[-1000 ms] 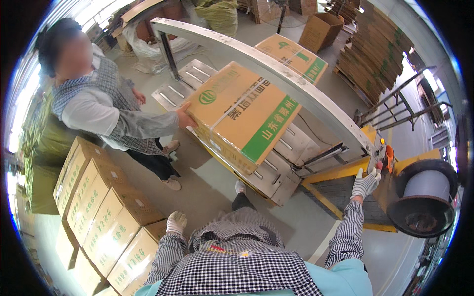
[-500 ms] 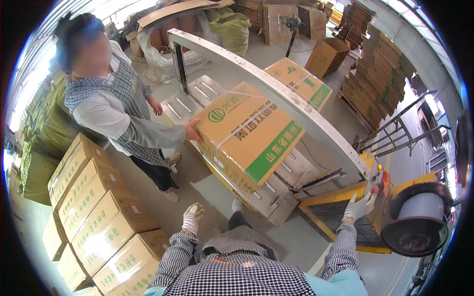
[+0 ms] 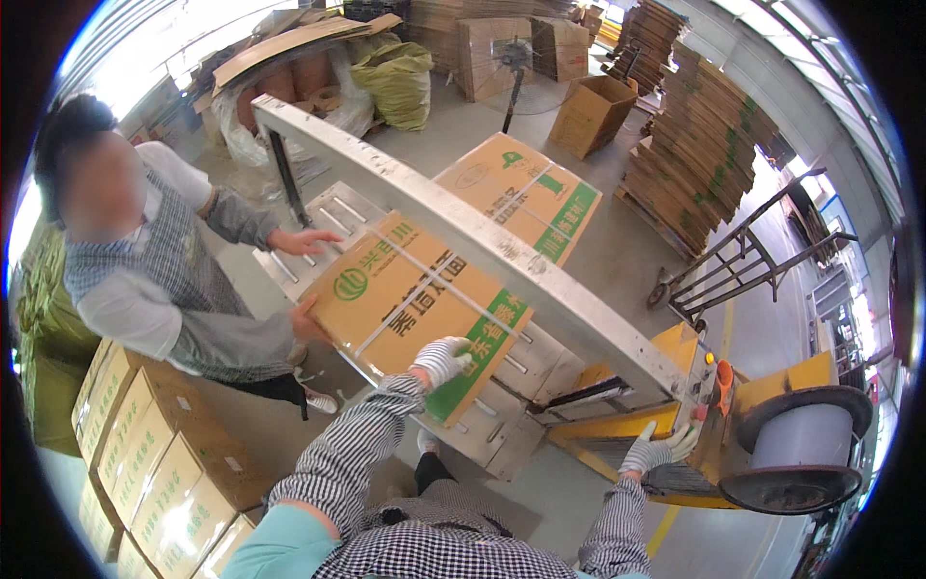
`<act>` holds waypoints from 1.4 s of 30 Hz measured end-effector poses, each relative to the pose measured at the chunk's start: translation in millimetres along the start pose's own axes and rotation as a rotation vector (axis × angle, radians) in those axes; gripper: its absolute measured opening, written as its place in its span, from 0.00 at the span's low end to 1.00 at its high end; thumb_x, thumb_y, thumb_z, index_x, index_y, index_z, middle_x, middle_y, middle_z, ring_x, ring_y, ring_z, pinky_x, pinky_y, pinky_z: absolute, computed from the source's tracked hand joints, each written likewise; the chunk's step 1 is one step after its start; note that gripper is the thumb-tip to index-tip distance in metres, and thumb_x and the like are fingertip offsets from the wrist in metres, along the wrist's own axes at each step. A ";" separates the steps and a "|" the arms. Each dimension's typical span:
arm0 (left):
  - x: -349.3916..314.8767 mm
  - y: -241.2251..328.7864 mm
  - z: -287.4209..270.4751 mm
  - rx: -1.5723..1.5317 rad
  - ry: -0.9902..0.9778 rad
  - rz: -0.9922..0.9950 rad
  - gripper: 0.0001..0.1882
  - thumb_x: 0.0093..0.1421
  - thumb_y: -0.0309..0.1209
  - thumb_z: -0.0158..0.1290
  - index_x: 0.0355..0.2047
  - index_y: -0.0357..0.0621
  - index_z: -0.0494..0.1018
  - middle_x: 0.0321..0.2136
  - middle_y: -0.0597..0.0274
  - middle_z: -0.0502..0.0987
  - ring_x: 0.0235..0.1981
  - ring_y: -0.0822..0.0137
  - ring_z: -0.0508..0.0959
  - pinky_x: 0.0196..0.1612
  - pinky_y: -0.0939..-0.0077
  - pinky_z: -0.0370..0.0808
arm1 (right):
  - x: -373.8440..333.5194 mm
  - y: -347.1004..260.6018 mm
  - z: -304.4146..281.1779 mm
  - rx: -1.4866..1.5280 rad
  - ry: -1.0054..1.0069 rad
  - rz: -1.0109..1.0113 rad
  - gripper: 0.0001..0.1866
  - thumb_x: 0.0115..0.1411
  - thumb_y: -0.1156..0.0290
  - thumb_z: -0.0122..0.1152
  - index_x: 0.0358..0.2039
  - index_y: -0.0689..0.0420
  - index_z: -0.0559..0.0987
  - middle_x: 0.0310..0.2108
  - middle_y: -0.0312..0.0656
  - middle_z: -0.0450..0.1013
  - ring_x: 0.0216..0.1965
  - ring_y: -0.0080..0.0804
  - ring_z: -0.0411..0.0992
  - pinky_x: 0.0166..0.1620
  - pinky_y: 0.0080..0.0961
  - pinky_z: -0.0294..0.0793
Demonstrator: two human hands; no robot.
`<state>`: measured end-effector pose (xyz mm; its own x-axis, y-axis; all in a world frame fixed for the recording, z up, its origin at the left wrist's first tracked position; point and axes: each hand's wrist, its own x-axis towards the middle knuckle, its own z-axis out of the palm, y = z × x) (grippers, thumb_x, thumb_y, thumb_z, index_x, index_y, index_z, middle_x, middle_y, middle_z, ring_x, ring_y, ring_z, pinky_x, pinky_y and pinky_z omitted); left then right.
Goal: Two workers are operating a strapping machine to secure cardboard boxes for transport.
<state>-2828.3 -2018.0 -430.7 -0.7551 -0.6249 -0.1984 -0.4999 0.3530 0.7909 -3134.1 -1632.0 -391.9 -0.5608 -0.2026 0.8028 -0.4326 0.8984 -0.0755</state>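
Observation:
A strapped brown carton (image 3: 405, 299) with a green band lies on the metal roller table (image 3: 497, 439), beside the arch of a strapping machine (image 3: 434, 207). My left hand (image 3: 444, 360), in a striped white glove, rests on the carton's near side with its fingers stretched out. A co-worker (image 3: 154, 261) across to the left has one hand at the carton's left corner and the other raised above its far edge. My right hand (image 3: 658, 451), also gloved, is open beside the machine's red button (image 3: 699, 412); whether its fingertips touch the panel I cannot tell.
Another strapped carton (image 3: 521, 198) sits beyond the arch. Stacked cartons (image 3: 174, 482) stand at the lower left. A strap reel (image 3: 805, 444) is at the right, near a metal hand cart (image 3: 762, 256). Flattened cardboard (image 3: 690, 145) and an open box (image 3: 593, 116) are farther back.
My left hand has reached forward onto the carton. The carton appears lower and shifted toward the co-worker, whose second hand has come up over it. My right hand stays by the button panel.

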 end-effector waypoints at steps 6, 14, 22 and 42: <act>112.9 7.0 25.9 0.831 0.025 0.139 0.29 0.59 0.35 0.52 0.61 0.46 0.64 0.64 0.52 0.61 0.65 0.54 0.60 0.66 0.55 0.54 | 0.8 -10.2 30.0 0.055 0.166 -0.092 0.37 0.55 0.55 0.65 0.59 0.59 0.60 0.61 0.57 0.58 0.62 0.61 0.55 0.62 0.63 0.50; 171.4 7.2 21.9 0.900 -0.090 0.177 0.21 0.58 0.31 0.51 0.53 0.47 0.72 0.54 0.53 0.74 0.56 0.58 0.73 0.63 0.54 0.60 | -2.4 1.4 58.1 0.008 0.253 -0.074 0.40 0.58 0.50 0.63 0.62 0.58 0.57 0.61 0.58 0.55 0.61 0.59 0.55 0.62 0.63 0.52; 189.2 5.3 5.8 0.755 -0.343 0.039 0.34 0.62 0.61 0.41 0.55 0.48 0.73 0.54 0.53 0.74 0.54 0.55 0.75 0.54 0.58 0.71 | 5.3 -21.2 40.6 0.037 0.213 -0.080 0.38 0.58 0.53 0.63 0.62 0.57 0.57 0.61 0.59 0.55 0.61 0.60 0.56 0.61 0.63 0.52; 151.7 11.3 -5.2 0.631 -0.242 0.063 0.23 0.64 0.47 0.42 0.40 0.45 0.80 0.40 0.51 0.81 0.45 0.54 0.79 0.50 0.56 0.70 | -12.4 -79.7 -14.3 0.218 -0.134 0.328 0.35 0.56 0.71 0.58 0.63 0.63 0.59 0.68 0.56 0.46 0.69 0.53 0.44 0.70 0.46 0.44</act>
<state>-2946.2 -2112.5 -448.9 -0.8277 -0.4424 -0.3451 -0.5483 0.7684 0.3299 -3082.5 -1695.5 -387.4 -0.7745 0.0189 0.6323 -0.3470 0.8230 -0.4497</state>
